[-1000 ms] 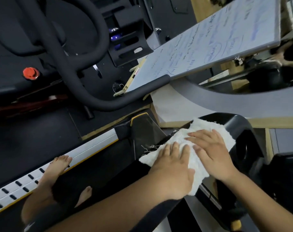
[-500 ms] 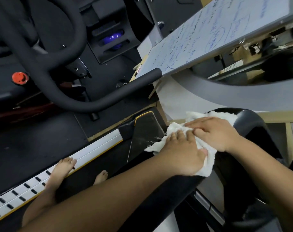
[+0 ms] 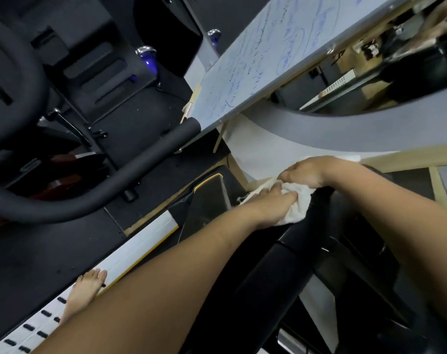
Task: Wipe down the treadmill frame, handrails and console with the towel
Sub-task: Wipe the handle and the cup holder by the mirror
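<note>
Clutches a crumpled white terry-cloth towel point(image 3: 297, 203) in both hands against the top of a glossy black curved treadmill frame upright point(image 3: 293, 244), right of centre. Curls the left hand point(image 3: 270, 204) fingers down into the cloth, bunching it from the near side. Closes the right hand point(image 3: 305, 172) over the towel's far edge, knuckles up, fingers tucked under and gripping, hands close together. Shows a frayed towel corner trailing left toward a black motor cover with a yellow trim line point(image 3: 209, 198). Rests 1 bare foot point(image 3: 85, 292) on the white slotted side rail point(image 3: 145, 238). Looks past a black foam-padded handrail point(image 3: 130, 175) curving at left, its end just beside a tilted grey-framed whiteboard covered in blue handwriting point(image 3: 268, 60).
</note>
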